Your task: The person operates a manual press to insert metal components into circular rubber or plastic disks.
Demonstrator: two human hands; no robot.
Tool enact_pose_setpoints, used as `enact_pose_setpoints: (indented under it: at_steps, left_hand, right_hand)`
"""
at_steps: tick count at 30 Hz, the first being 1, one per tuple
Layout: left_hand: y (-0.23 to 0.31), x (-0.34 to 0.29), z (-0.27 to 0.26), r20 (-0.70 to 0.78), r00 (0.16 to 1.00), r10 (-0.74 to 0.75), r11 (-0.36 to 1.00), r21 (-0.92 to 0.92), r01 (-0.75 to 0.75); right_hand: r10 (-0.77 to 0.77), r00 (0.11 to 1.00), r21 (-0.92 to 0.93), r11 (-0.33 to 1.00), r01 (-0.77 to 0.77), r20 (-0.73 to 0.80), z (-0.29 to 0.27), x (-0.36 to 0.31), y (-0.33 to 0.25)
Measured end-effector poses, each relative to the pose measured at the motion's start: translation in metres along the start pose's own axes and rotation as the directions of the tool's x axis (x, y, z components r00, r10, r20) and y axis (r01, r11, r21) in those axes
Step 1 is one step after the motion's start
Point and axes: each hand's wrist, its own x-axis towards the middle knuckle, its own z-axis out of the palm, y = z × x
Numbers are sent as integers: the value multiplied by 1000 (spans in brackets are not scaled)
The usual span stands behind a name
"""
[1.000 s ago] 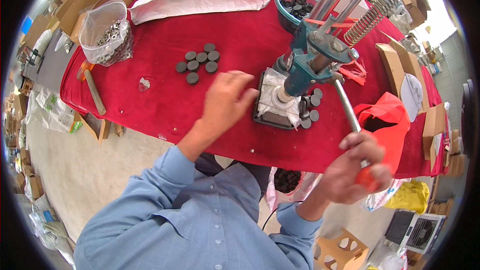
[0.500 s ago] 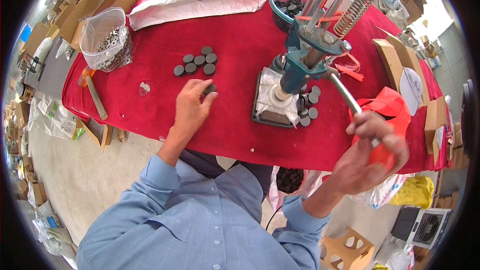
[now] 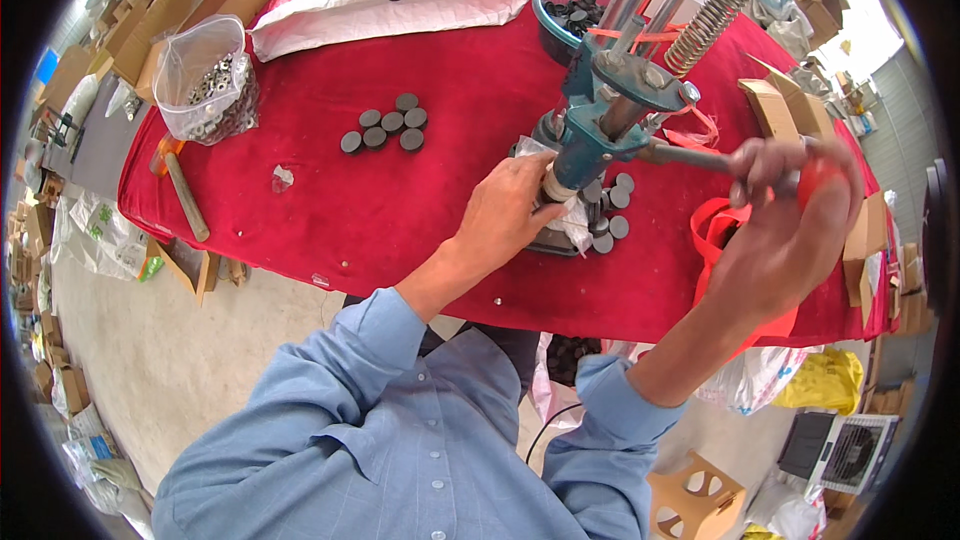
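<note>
A green hand press (image 3: pixel 597 135) stands on the red-covered table, with a pale ram end (image 3: pixel 556 186) above its base. My left hand (image 3: pixel 503 208) is at the ram end, thumb and fingers curled in around the spot beneath it; whatever they hold is hidden. My right hand (image 3: pixel 790 225) is closed around the red-knobbed end of the press lever (image 3: pixel 690 156), which sticks out to the right, nearly level. Several black round discs (image 3: pixel 619 198) lie right of the press base. Another group of black discs (image 3: pixel 392 121) lies on the cloth to the left.
A blue-green bowl (image 3: pixel 546 28) of black pieces stands behind the press. At the back is a white sack (image 3: pixel 400 15); to the left are a clear bag of metal parts (image 3: pixel 208 90) and a hammer (image 3: pixel 186 198). A red bag (image 3: pixel 708 240) lies under my right forearm.
My left hand has moved right to the press from beside the left discs, where it pinched a black disc. My right hand has swung the lever outward and up in the picture.
</note>
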Motion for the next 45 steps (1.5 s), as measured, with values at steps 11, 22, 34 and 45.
enact_pose_setpoints:
  at_steps: [11, 22, 34, 45]
  left_hand:
    - [-90, -20, -82, -96, 994, -55, 778, 620, 103]
    - [-46, -20, -62, -83, 986, -146, 985, 86, 153]
    - [-7, -3, -1, 50, 999, -18, 999, -26, 19]
    - [-110, 15, -86, -63, 995, -79, 765, 637, 101]
  right_hand:
    - [-71, 987, -104, 993, 56, -145, -26, -181, 16]
    - [-11, 998, -66, 998, 15, 61, -19, -24, -7]
    - [155, 987, -161, 974, -158, -32, 1, 6, -8]
    - [6, 992, -88, 996, -17, -128, -29, -180, 9]
